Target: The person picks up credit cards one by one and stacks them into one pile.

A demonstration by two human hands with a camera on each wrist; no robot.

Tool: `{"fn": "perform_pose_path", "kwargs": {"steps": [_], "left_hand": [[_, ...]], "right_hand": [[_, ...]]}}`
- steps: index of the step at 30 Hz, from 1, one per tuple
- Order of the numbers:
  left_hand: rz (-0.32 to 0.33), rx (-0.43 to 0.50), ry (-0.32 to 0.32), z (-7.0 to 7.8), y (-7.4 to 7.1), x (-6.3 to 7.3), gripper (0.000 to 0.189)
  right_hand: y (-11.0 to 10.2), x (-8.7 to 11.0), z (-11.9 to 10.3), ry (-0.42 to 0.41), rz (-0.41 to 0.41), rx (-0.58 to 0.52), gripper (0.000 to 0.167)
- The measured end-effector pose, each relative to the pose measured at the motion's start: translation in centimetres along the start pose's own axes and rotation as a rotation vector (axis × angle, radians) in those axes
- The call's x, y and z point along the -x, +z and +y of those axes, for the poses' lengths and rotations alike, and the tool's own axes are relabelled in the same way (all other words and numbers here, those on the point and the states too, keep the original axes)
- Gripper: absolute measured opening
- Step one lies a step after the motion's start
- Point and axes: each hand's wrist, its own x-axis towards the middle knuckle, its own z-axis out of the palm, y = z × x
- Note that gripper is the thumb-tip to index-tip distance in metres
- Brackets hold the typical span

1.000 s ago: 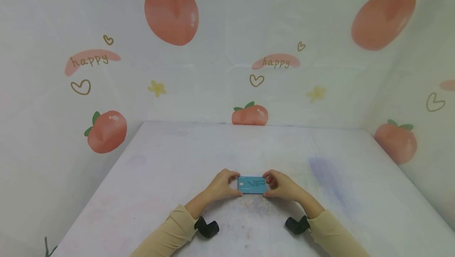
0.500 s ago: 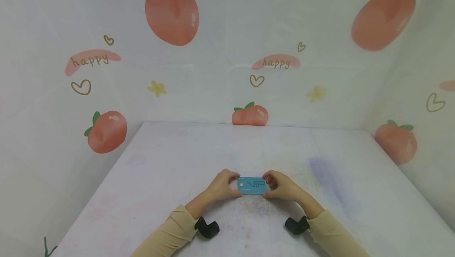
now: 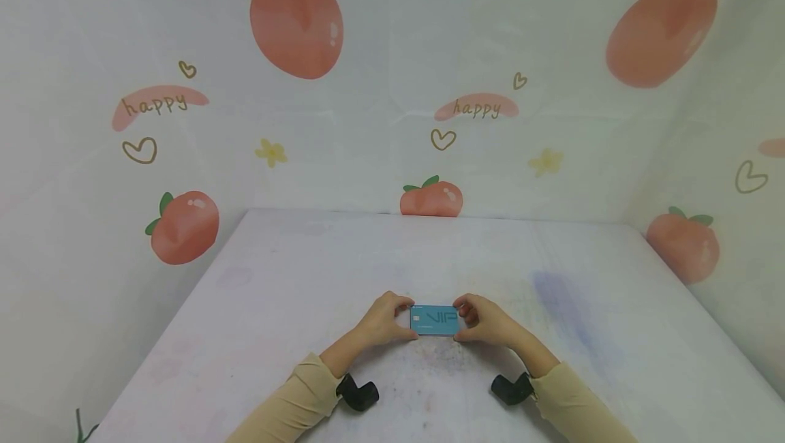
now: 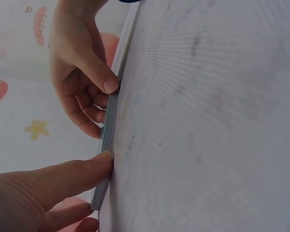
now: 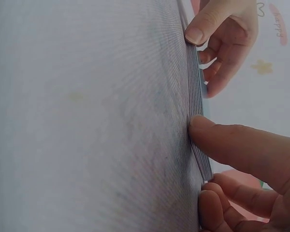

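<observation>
A neat stack of blue cards (image 3: 434,320) lies flat on the table in the head view, its top card printed with VIP letters and a pale chip. My left hand (image 3: 381,320) pinches the left end between thumb and fingers, at the front and back edges. The right hand (image 3: 487,320) grips the right end the same way. Seen edge-on in the left wrist view, the stack (image 4: 109,121) shows several thin layers, close against the tabletop. From the right wrist, the layered edge (image 5: 195,87) appears between both thumbs; the far edge is partly hidden by fingers.
The white table (image 3: 343,259) carries faint stains and a bluish smudge (image 3: 567,307) on the right. Behind it hangs a white cloth (image 3: 380,75) with fruit prints. A black wrist mount (image 3: 358,393) sits by the left cuff, another mount (image 3: 512,388) by the right.
</observation>
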Motion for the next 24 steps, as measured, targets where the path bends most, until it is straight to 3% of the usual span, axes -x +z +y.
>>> {"fn": "perform_pose_path", "kwargs": {"steps": [15, 24], "left_hand": [[-0.025, 0.026, -0.02, 0.2, -0.3, 0.1, 0.063], [0.002, 0.06, -0.062, 0.2, -2.2, -0.3, 0.059]], "right_hand": [[-0.1, -0.2, 0.2, -0.026, -0.008, 0.01, 0.054], [-1.5, -0.5, 0.2, -0.045, 0.021, 0.01, 0.051]]}}
